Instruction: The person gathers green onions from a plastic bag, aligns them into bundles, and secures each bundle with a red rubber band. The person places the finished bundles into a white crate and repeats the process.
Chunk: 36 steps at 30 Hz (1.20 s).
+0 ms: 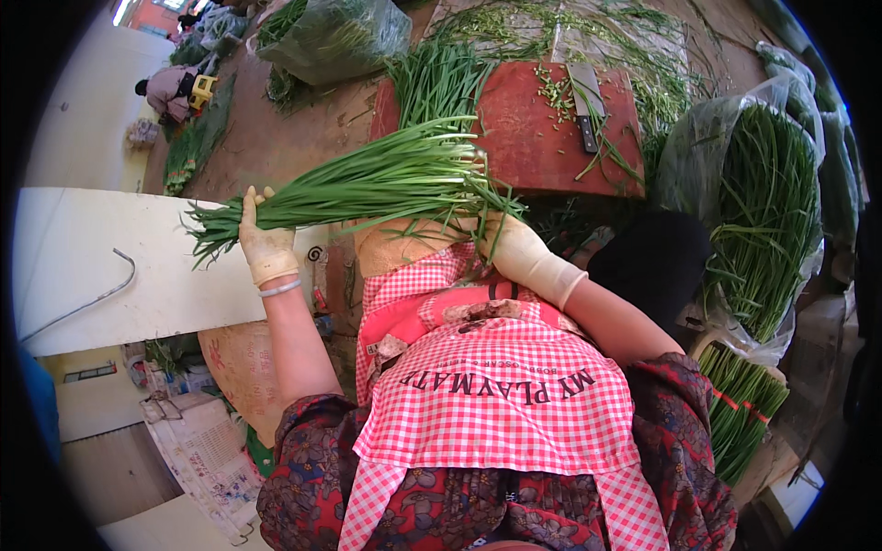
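Observation:
A loose bunch of green garlic chives point(372, 175) lies across in front of me, its pale cut ends to the right and leafy tips to the left. My left hand point(265, 227), in a cream rubber glove, grips the bunch near the tips. At the other end my gloved right hand point(513, 251) has some stray leaves at its fingers, above a checked apron point(496, 392); its fingertips are partly hidden. Beyond the bunch is a red cutting board point(524, 138) with another pile of chives point(441, 82) on its left part.
A cleaver point(586, 103) with a black handle lies on the board among chopped bits. To the right, a plastic bag point(689, 151) holds chives, with a banded bundle point(741, 406) below. Another filled bag point(337, 41) stands far left. A person point(172, 93) bends over in the background.

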Available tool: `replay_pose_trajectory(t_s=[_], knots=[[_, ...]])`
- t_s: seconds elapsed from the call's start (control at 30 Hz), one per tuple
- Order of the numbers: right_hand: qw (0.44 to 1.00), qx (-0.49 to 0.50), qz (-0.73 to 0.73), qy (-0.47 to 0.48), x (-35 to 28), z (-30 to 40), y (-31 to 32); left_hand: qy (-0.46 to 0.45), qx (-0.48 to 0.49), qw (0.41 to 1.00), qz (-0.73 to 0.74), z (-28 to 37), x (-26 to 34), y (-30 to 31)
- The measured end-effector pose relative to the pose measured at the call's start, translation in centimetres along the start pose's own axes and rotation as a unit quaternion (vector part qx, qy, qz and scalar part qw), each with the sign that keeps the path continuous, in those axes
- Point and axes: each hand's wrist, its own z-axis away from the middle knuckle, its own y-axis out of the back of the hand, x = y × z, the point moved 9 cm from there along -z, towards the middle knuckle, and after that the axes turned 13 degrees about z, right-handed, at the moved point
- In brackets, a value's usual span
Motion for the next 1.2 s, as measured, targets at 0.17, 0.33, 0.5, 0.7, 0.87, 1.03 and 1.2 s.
replay_pose_trajectory(t_s=[0.17,0.33,0.5,0.7,0.87,1.03,1.2], knots=[[0.973,-0.122,-0.194,0.025,0.2,1.5,9.0,0.036,-0.064,0.995,0.067,0.8,-1.0,1.2],[0.904,0.051,-0.361,-0.226,8.5,0.1,14.8,0.055,-0.071,0.988,0.122,-0.3,-1.5,3.0],[0.668,-0.017,-0.558,-0.492,9.4,2.0,-0.7,0.07,-0.096,0.983,0.14,0.1,-3.2,2.9],[0.48,0.036,-0.772,-0.415,2.2,-2.3,-3.1,0.059,-0.047,0.982,0.174,-0.5,-3.9,5.8],[0.523,-0.018,-0.714,-0.465,3.1,-4.8,-4.3,0.037,0.006,0.992,0.117,-1.2,-3.7,8.4],[0.686,-0.195,-0.56,-0.421,4.5,-3.1,-3.0,0.038,-0.01,0.989,0.146,-3.0,-1.0,6.3],[0.805,-0.277,-0.433,-0.295,4.8,-0.2,2.1,0.056,0.032,0.996,0.065,-7.1,0.2,8.0]])
